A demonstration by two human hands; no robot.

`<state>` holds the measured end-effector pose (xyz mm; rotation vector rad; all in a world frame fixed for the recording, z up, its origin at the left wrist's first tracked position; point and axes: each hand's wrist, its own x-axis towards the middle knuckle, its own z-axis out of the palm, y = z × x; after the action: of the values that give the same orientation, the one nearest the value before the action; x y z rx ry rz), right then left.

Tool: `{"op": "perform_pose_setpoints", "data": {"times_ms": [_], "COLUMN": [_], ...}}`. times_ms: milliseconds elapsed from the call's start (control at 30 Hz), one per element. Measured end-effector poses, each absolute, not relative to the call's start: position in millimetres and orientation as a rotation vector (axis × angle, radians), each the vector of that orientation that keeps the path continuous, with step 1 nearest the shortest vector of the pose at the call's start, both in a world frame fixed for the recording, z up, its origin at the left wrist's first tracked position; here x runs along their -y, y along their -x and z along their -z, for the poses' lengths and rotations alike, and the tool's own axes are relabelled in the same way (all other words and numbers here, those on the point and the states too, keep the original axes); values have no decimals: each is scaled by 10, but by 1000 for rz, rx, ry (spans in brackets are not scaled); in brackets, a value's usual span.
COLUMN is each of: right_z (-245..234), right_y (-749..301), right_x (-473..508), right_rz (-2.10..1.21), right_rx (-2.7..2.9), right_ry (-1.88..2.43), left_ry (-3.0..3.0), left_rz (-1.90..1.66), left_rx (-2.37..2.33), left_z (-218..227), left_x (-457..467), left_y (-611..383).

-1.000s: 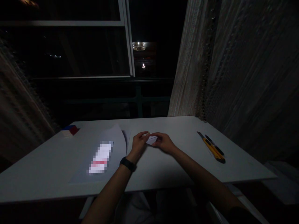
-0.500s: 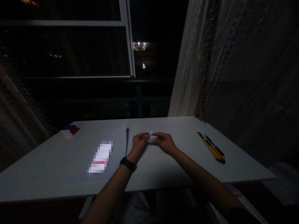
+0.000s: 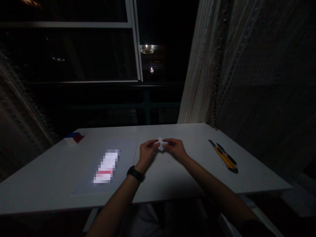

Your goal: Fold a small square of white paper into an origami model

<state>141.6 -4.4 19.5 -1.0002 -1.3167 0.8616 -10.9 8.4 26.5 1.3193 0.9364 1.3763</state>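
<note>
A small folded piece of white paper (image 3: 161, 145) is held between both hands, just over the middle of the table. My left hand (image 3: 147, 152), with a dark band on its wrist, pinches the paper's left side. Its right side is gripped between the thumb and fingers of my right hand (image 3: 176, 150). Corners of the paper stick out above and below the fingertips. The exact folds are too dim and small to make out.
White sheets (image 3: 127, 158) lie on the white table (image 3: 172, 184), with a lit, blurred-out phone (image 3: 106, 166) on top. A coloured cube (image 3: 73, 138) sits far left. To the right lie a yellow utility knife (image 3: 225, 159) and a dark pen-like tool (image 3: 226, 153). A curtain (image 3: 195, 72) hangs behind.
The folded paper has changed shape between my fingers, with points now showing above and below. The raised edge of the top sheet on the left has dropped flat.
</note>
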Motion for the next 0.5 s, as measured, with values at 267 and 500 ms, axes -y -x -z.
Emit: {"op": "perform_pose_setpoints", "data": {"times_ms": [267,500], "right_z": [-140,-214], "right_y": [-1433,-1458], "right_x": [7,58], "right_rz": [-949,-1177], "right_rx": [1225,1207], "right_ry": [986,1067], "left_ry": [-1302,-1251], "left_rz": [-1323,-1305], "left_rx": [-933,-996], "left_z": [-232,-209], "left_x": [-111,-118], "left_y": [104,93]}}
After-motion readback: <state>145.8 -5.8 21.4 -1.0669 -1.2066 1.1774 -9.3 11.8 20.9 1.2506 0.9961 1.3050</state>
